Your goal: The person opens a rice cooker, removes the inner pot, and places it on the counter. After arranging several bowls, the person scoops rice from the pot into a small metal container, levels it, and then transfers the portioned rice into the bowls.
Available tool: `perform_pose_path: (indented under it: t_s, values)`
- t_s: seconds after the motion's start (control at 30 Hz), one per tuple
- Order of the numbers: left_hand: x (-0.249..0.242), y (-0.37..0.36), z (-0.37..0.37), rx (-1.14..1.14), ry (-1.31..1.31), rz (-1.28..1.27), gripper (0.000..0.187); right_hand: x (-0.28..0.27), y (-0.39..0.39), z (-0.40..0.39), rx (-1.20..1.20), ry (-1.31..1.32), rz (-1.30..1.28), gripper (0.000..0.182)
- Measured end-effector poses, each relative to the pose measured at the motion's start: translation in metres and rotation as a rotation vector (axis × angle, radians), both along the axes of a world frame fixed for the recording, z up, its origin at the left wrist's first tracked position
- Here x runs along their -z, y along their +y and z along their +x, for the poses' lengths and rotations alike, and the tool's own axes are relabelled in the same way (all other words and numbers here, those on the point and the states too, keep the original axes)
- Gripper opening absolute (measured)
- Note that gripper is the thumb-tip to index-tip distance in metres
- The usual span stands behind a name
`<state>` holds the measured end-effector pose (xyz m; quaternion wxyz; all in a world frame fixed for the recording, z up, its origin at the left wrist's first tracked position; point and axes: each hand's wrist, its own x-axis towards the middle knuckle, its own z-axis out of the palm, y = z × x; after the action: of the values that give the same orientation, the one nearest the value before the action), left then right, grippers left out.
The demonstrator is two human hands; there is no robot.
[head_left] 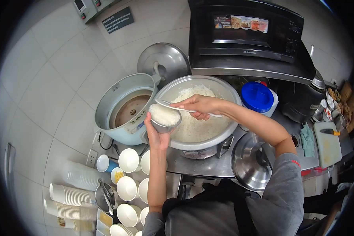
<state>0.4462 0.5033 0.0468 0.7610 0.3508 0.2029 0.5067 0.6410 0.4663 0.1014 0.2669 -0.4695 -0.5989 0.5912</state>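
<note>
My left hand (156,133) is wrapped round a small metal bowl (167,128) heaped with white rice (164,115). In my right hand (201,106) is the handle of a white rice paddle (188,110), its head at the far rim of the bowl, over the rice. Both hands are above a large metal rice pot (192,146) that holds loose rice (194,91), piled mostly at its far side. Part of the paddle is hidden by my right fingers.
Left of the pot stands a pale blue cooker body (124,100), with a metal lid (163,63) behind. Several white paper bowls (127,188) stand lower left, by cup stacks (69,194). Rightward are a blue-lidded container (257,96) and another lid (249,161). A microwave (247,31) overhangs the back.
</note>
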Motion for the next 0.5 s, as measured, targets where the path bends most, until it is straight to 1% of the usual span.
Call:
perform_pose_path:
  t_s: [0.03, 0.07, 0.13, 0.2, 0.23, 0.3, 0.33, 0.4, 0.43, 0.47, 0.5]
  values:
    - [-0.002, 0.000, -0.002, 0.010, 0.032, -0.009, 0.069, -0.005, 0.000, -0.004, -0.014, -0.018, 0.029, 0.033]
    - [-0.005, 0.000, -0.004, 0.018, 0.064, -0.018, 0.069, -0.008, -0.004, -0.018, 0.016, -0.186, 0.213, 0.032]
    - [-0.009, -0.002, -0.016, 0.063, 0.089, -0.023, 0.072, 0.002, 0.018, -0.017, -0.102, -0.253, 0.506, 0.032]
    - [-0.016, -0.008, -0.030, 0.113, 0.031, -0.050, 0.072, -0.008, 0.033, -0.016, -0.231, -0.271, 0.648, 0.033]
    - [-0.019, -0.011, -0.037, 0.134, -0.002, -0.062, 0.073, -0.009, 0.034, -0.024, -0.245, -0.286, 0.689, 0.033]
    - [-0.019, -0.014, -0.047, 0.067, -0.001, -0.124, 0.076, -0.007, 0.034, -0.043, -0.286, -0.318, 0.767, 0.033]
    - [-0.016, -0.017, -0.056, 0.049, 0.003, -0.140, 0.077, -0.007, 0.038, -0.049, -0.314, -0.366, 0.757, 0.035]
    - [-0.010, -0.024, -0.073, 0.019, 0.038, -0.134, 0.080, -0.027, 0.039, -0.063, -0.446, -0.567, 0.786, 0.035]
    - [-0.007, -0.035, -0.083, -0.009, -0.001, -0.152, 0.081, -0.030, 0.038, -0.071, -0.508, -0.659, 0.793, 0.036]
    - [-0.006, -0.044, -0.093, -0.031, -0.041, -0.158, 0.082, -0.029, 0.045, -0.076, -0.570, -0.600, 0.855, 0.038]
    - [-0.007, -0.052, -0.103, -0.050, -0.082, -0.159, 0.083, -0.029, 0.052, -0.083, -0.608, -0.479, 0.897, 0.038]
